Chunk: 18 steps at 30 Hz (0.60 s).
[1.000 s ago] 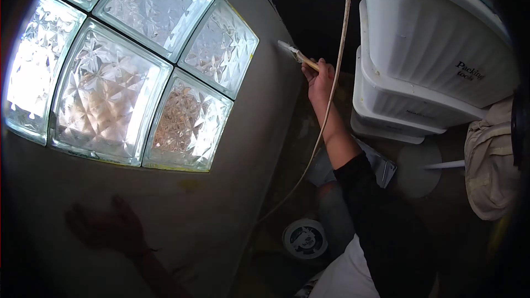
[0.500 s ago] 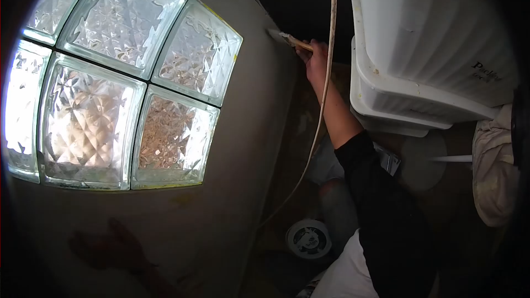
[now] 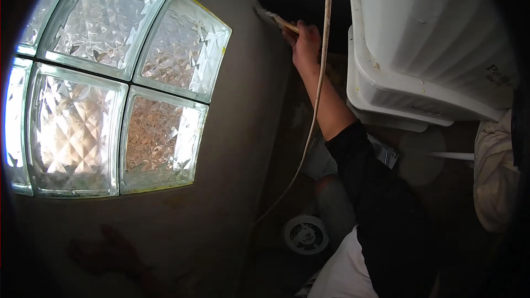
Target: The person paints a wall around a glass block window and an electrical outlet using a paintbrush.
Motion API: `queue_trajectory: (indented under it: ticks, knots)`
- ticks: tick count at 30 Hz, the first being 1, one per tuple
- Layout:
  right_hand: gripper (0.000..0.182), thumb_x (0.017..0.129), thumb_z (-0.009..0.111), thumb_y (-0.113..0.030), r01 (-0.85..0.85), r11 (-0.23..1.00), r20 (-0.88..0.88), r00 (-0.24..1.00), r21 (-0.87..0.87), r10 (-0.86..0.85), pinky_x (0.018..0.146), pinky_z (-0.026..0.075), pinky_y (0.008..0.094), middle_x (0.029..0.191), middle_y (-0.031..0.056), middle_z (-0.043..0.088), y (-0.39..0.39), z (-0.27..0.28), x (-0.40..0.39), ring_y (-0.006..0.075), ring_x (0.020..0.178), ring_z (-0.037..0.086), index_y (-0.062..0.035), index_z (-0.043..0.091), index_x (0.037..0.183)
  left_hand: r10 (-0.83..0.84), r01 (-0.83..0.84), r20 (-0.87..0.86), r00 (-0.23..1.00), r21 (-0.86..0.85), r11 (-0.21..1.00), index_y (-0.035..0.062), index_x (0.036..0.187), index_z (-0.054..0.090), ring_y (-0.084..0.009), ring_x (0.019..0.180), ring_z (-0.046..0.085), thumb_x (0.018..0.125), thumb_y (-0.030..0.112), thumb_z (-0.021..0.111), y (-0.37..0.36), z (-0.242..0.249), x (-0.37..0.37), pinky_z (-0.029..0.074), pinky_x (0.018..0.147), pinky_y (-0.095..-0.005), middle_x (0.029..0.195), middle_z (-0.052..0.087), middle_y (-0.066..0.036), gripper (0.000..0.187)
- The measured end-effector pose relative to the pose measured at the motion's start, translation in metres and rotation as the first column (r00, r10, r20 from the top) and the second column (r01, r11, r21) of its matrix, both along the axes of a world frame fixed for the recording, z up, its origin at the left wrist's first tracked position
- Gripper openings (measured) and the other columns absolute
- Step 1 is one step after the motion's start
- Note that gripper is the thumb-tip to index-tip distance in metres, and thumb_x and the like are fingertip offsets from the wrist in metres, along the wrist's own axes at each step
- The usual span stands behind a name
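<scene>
My right hand point(image 3: 305, 44) is stretched up toward the top of the dim wall point(image 3: 237, 110). Its fingers are closed round the light wooden handle of a paintbrush point(image 3: 284, 23), whose pale head is at the wall near the dark corner line. Low on the left, in deep shadow, my left hand point(image 3: 107, 253) is held in front of the wall with thumb and fingers apart and nothing visible in it. A glass block window point(image 3: 131, 91) lies in the wall between the two hands.
A thin cable point(image 3: 318, 99) hangs down across my right forearm. Stacked white plastic tubs point(image 3: 430, 55) stand on the right, with a beige cloth point(image 3: 494, 171) below them. A round white-rimmed lid or bucket top point(image 3: 305, 234) is low on the floor.
My right hand and the paintbrush have moved up and to the left along the wall. The view has shifted slightly, and my left hand stays low at the left.
</scene>
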State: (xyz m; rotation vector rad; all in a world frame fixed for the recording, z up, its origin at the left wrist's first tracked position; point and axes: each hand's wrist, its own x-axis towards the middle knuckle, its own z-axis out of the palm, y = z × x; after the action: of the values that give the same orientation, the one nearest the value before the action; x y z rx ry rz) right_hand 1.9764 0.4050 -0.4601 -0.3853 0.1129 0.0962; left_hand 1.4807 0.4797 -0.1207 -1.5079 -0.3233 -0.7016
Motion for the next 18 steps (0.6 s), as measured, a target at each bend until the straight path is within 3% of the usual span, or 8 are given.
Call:
queue_trajectory:
  ticks: [2,6,8,10,12,13,14,18]
  knots:
    - [0.021,0.093,0.06,-0.015,-0.155,0.969,0.12,0.976,-0.194,0.181,0.073,0.06,0.0375,0.088,0.0124,0.064,0.004,0.003,-0.019,0.0263,0.079,0.069,-0.0087,0.045,0.08,-0.012,0.012,0.009,1.0,0.016,1.0,-0.0041,0.136,0.044,-0.0402,0.126,0.045,0.095,0.051,0.053,0.0,0.001,0.001,0.04,0.103,-0.0522,0.136,0.047,-0.023,0.069]
    - [0.019,0.092,0.06,-0.014,-0.206,0.932,0.25,0.926,-0.297,0.284,0.055,0.06,0.0312,0.082,0.0144,0.064,-0.024,-0.001,-0.069,0.0214,0.06,0.068,-0.0031,0.047,0.083,0.075,-0.075,0.051,0.996,-0.006,0.997,-0.0044,0.136,0.041,-0.044,0.123,0.047,0.094,0.043,0.059,-0.006,0.0,0.003,0.041,0.099,-0.0555,0.131,0.049,-0.025,0.066]
    - [0.021,0.094,0.059,-0.015,-0.199,0.939,0.162,0.955,-0.279,0.25,0.056,0.061,0.032,0.083,0.0145,0.064,-0.036,0.006,-0.05,0.0222,0.061,0.068,-0.0031,0.046,0.082,0.076,-0.075,0.048,0.996,-0.018,0.997,-0.0044,0.136,0.041,-0.0438,0.123,0.047,0.093,0.043,0.059,-0.007,-0.001,0.002,0.041,0.099,-0.0553,0.132,0.048,-0.024,0.066]
    - [0.021,0.094,0.059,-0.015,-0.091,0.992,0.176,0.979,-0.09,0.106,0.059,0.061,0.0318,0.084,0.0143,0.064,-0.024,0.01,-0.022,0.0226,0.064,0.069,-0.0027,0.046,0.082,0.141,-0.142,0.087,0.986,0.014,0.99,-0.0044,0.136,0.042,-0.0432,0.125,0.045,0.093,0.046,0.058,-0.004,-0.003,0.001,0.041,0.1,-0.0549,0.134,0.047,-0.024,0.068]
    - [0.022,0.094,0.059,-0.015,0.027,0.986,0.2,0.98,-0.163,0.006,0.06,0.06,0.0309,0.085,0.0145,0.064,-0.01,0.017,-0.01,0.0224,0.065,0.069,-0.0023,0.047,0.08,0.103,-0.104,0.073,0.992,-0.001,0.995,-0.0044,0.136,0.042,-0.0429,0.126,0.045,0.094,0.047,0.056,-0.004,-0.003,0.002,0.04,0.1,-0.0547,0.135,0.046,-0.023,0.068]
    - [0.023,0.094,0.059,-0.014,-0.016,0.975,0.174,0.983,-0.223,0.056,0.058,0.059,0.0301,0.081,0.0129,0.064,-0.007,0.021,-0.016,0.0212,0.065,0.068,-0.0032,0.047,0.078,0.065,-0.065,0.065,0.996,-0.011,0.998,-0.0044,0.136,0.042,-0.0426,0.126,0.044,0.094,0.049,0.055,-0.004,-0.002,0.002,0.04,0.101,-0.0544,0.135,0.045,-0.023,0.069]
    - [0.022,0.095,0.058,-0.014,-0.06,0.959,0.268,0.954,-0.277,0.137,0.065,0.06,0.0325,0.087,0.0151,0.063,-0.006,0.017,-0.028,0.0225,0.069,0.068,-0.0054,0.046,0.078,0.066,-0.066,0.068,0.996,-0.01,0.998,-0.0044,0.136,0.042,-0.0426,0.126,0.044,0.094,0.049,0.055,-0.004,-0.002,0.003,0.04,0.101,-0.0544,0.135,0.045,-0.023,0.069]
    - [0.023,0.095,0.057,-0.012,-0.146,0.897,0.352,0.884,-0.417,0.308,0.059,0.059,0.0306,0.088,0.0132,0.063,-0.026,0.003,-0.118,0.0183,0.068,0.068,-0.0052,0.044,0.077,0.06,-0.058,0.083,0.995,-0.015,0.998,-0.0042,0.137,0.041,-0.0426,0.128,0.042,0.094,0.053,0.052,-0.003,-0.001,0.0,0.038,0.102,-0.0541,0.137,0.044,-0.024,0.073]
